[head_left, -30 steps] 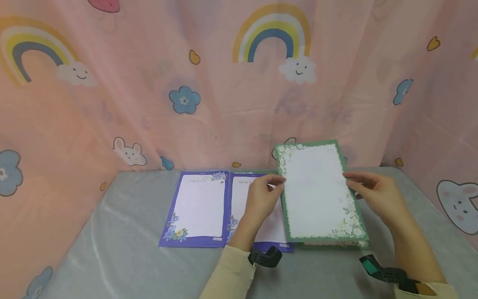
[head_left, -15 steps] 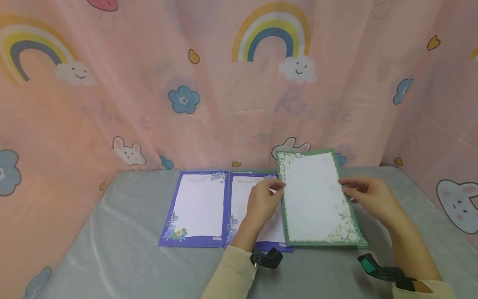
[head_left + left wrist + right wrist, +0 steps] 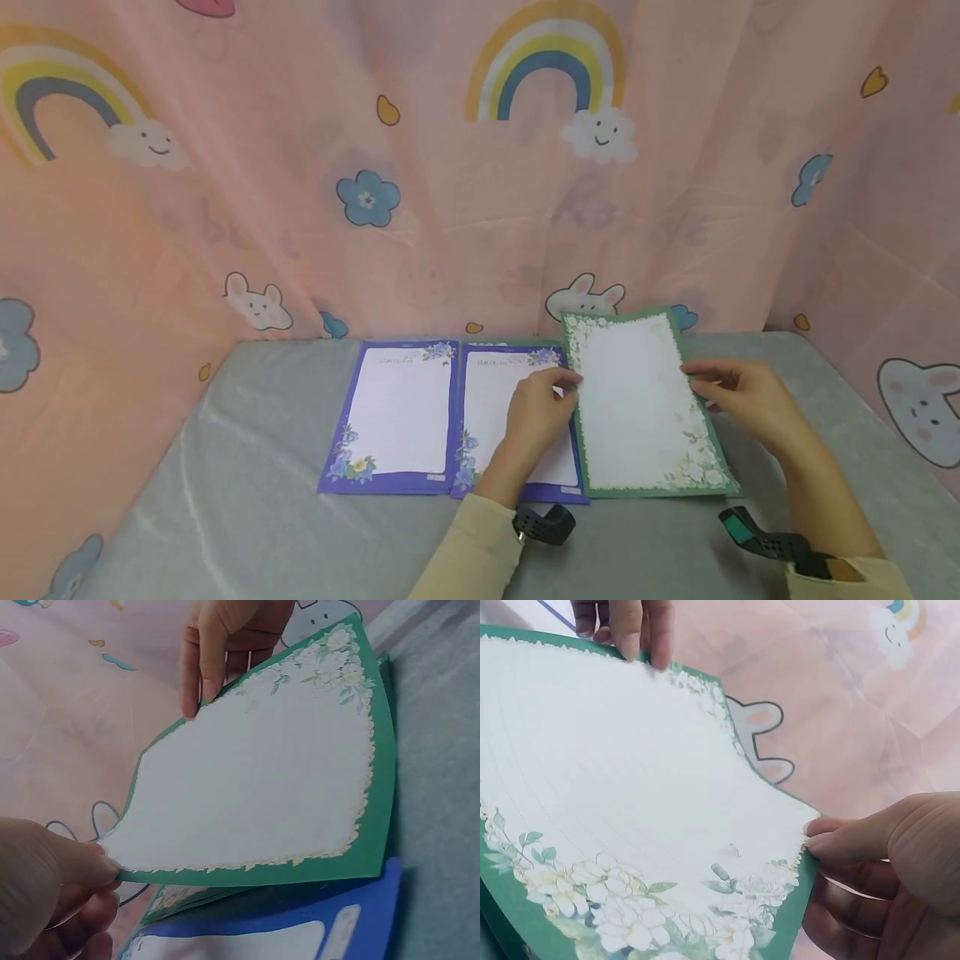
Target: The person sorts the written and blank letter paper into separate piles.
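A sheet of letter paper [image 3: 637, 408] with a green border and white printed flowers is held tilted, its far end raised, at the right of the group. My left hand [image 3: 540, 408] pinches its left edge between thumb and fingers. On the opposite edge my right hand [image 3: 750, 404] pinches it the same way. The held paper [image 3: 255, 780] bows upward between both hands in the left wrist view. Beneath it, more green paper [image 3: 180, 904] shows at the edge. In the right wrist view the right thumb and fingertips grip the sheet's corner side.
Two purple-bordered sheets with blue flowers lie side by side on the grey cloth [image 3: 247, 442]: one purple sheet [image 3: 401, 412] at left, the other purple sheet [image 3: 483, 392] partly under my left arm. A pink printed curtain [image 3: 450, 208] stands behind and at both sides.
Both hands have lowered the green-bordered sheet, its top edge dropping and its near edge coming over the green paper below. It has also shifted slightly right at its left edge.
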Available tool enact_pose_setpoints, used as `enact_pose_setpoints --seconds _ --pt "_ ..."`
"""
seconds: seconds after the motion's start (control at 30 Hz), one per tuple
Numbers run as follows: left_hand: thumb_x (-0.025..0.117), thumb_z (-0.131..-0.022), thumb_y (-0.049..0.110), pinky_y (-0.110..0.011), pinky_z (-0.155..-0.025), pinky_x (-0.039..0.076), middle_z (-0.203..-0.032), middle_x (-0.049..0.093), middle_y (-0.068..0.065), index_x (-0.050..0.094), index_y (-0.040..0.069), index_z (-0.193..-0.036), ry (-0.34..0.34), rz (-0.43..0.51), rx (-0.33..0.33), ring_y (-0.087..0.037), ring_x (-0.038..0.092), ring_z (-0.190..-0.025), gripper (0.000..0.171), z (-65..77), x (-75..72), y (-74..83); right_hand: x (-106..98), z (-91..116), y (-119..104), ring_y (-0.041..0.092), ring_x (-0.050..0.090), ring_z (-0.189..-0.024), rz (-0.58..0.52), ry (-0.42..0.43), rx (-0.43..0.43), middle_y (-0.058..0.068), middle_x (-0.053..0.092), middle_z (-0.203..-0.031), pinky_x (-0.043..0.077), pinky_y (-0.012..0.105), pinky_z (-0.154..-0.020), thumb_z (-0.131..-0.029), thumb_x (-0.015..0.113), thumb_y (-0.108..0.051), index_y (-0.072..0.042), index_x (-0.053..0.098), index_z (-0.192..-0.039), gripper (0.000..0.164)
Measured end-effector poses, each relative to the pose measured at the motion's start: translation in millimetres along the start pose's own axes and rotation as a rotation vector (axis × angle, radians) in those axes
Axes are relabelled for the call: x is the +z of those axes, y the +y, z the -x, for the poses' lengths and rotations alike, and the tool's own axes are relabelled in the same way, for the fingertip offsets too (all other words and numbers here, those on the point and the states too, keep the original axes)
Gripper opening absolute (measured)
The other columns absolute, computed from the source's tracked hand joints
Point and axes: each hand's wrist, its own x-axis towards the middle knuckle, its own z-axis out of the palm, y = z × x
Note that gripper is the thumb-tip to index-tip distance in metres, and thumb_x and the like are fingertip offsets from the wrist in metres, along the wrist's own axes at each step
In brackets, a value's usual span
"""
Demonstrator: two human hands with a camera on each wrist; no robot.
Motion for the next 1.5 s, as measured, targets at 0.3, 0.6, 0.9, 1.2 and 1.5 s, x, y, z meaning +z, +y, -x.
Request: enact_pose_setpoints --seconds 0.3,0.6,0.9,1.2,1.5 --pt "0.069 -0.089 0.009 -0.019 -0.058 0.040 -0.096 0.076 0.002 0.079 0.020 -0.107 -0.014 -0.052 0.016 -0.003 0.047 -0.058 0.023 2.3 10.6 1.2 -2.3 0.6 2.7 -0.015 0.056 -0.084 0.014 -0.044 0.039 0.030 0.062 -0.132 0.058 0.027 -0.071 -0.104 0.058 -0.024 0.002 0.061 -0.136 0.041" --pt "0.068 -0.090 0.011 -0.023 -0.068 0.049 -0.105 0.078 0.002 0.079 0.022 -0.109 0.003 -0.152 0.044 -0.010 0.065 -0.080 0.024 5.3 14.4 -1.9 1.3 -1.7 7.8 -0.010 0.058 -0.081 0.019 -0.051 0.057 0.030 0.063 -0.130 0.056 0.026 -0.068 -0.103 0.058 -0.023 0.003 0.061 -0.134 0.041" --pt "0.068 -0.091 0.015 -0.027 -0.076 0.054 -0.108 0.078 0.003 0.079 0.022 -0.110 0.019 -0.185 0.041 -0.013 0.071 -0.094 0.023 5.9 18.7 -5.1 16.8 -6.9 23.8 0.032 0.067 -0.099 0.073 0.038 0.092 0.028 0.068 -0.123 0.050 0.028 -0.066 -0.103 0.058 -0.025 0.000 0.066 -0.130 0.038" --pt "0.071 -0.089 0.015 -0.032 -0.084 0.057 -0.112 0.077 0.002 0.079 0.023 -0.109 0.025 -0.243 0.066 -0.018 0.072 -0.105 0.023 5.9 26.5 -10.0 29.1 -8.2 31.1 0.038 0.065 -0.098 0.072 0.124 0.120 0.029 0.070 -0.116 0.049 0.027 -0.062 -0.102 0.058 -0.021 0.002 0.067 -0.127 0.035" --pt "0.072 -0.089 0.015 -0.032 -0.090 0.056 -0.113 0.077 0.000 0.079 0.019 -0.110 0.011 -0.296 0.095 -0.018 0.072 -0.109 0.022 8.0 30.8 -11.7 38.2 -8.7 36.0 0.042 0.067 -0.097 0.082 0.190 0.127 0.028 0.071 -0.111 0.048 0.029 -0.066 -0.101 0.059 -0.018 0.002 0.068 -0.125 0.033"
